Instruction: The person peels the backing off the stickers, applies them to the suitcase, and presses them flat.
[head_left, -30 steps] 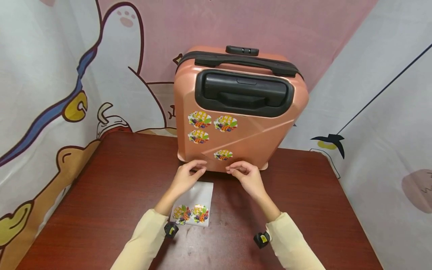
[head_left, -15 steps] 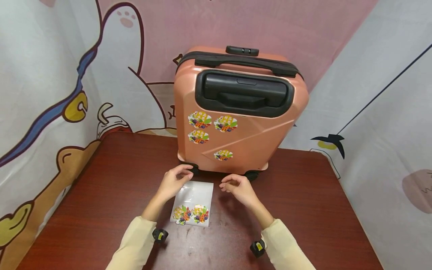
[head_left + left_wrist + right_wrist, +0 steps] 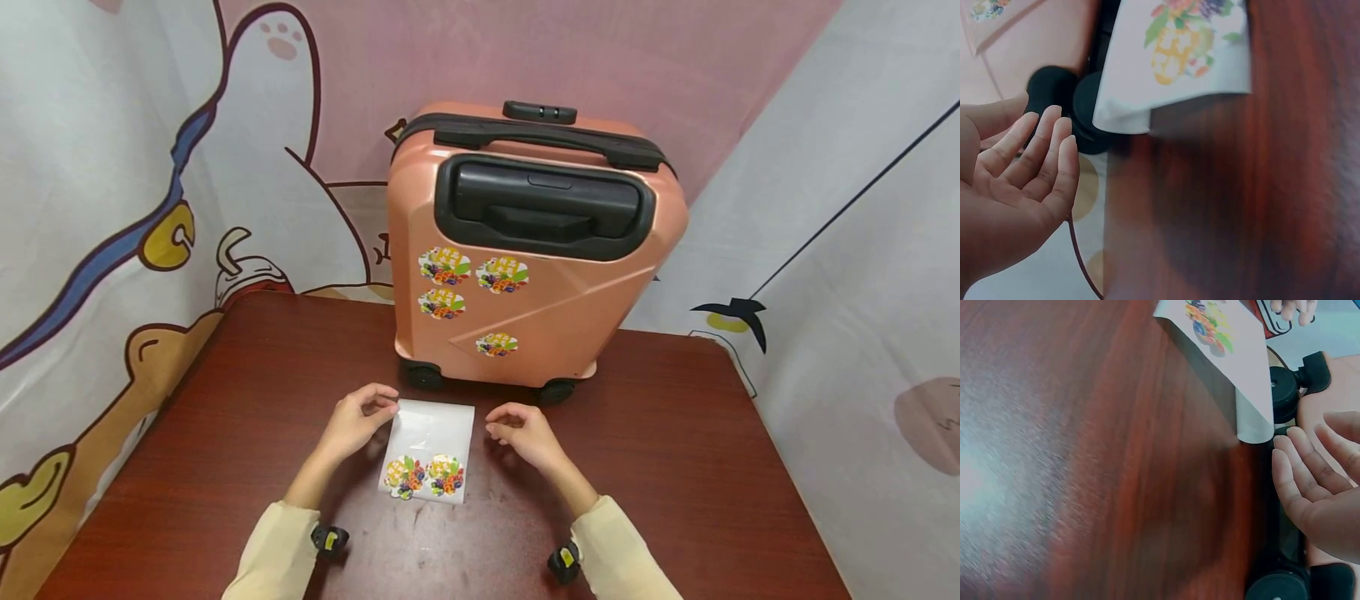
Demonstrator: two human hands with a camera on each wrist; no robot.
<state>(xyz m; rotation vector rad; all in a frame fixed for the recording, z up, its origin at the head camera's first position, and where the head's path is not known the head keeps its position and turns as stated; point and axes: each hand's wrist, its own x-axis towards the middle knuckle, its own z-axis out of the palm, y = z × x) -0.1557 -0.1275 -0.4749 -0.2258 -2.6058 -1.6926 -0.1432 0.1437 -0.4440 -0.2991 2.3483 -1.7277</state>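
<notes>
A white sticker sheet (image 3: 429, 433) lies on the table, with two fruit stickers (image 3: 446, 477) along its near edge. My left hand (image 3: 356, 422) hovers by the sheet's upper left corner, fingers loosely bent and holding nothing; whether it touches the corner I cannot tell. To the right of the sheet, my right hand (image 3: 528, 435) is apart from it, its relaxed fingers around nothing, as the right wrist view also shows. Behind both hands stands an upright pink suitcase (image 3: 555, 317). Several fruit stickers (image 3: 497, 345) are stuck on its front face.
The suitcase's black wheels (image 3: 424, 376) rest on the dark red wooden table (image 3: 675, 467). A recessed black handle (image 3: 543, 204) sits high on its front. Cartoon-printed cloth (image 3: 330, 67) hangs behind and at both sides of the table.
Both hands have drawn back from the suitcase's lower edge toward the person. The left hand has also shifted left, uncovering the top of the sheet. Suitcase and sheet stay in place.
</notes>
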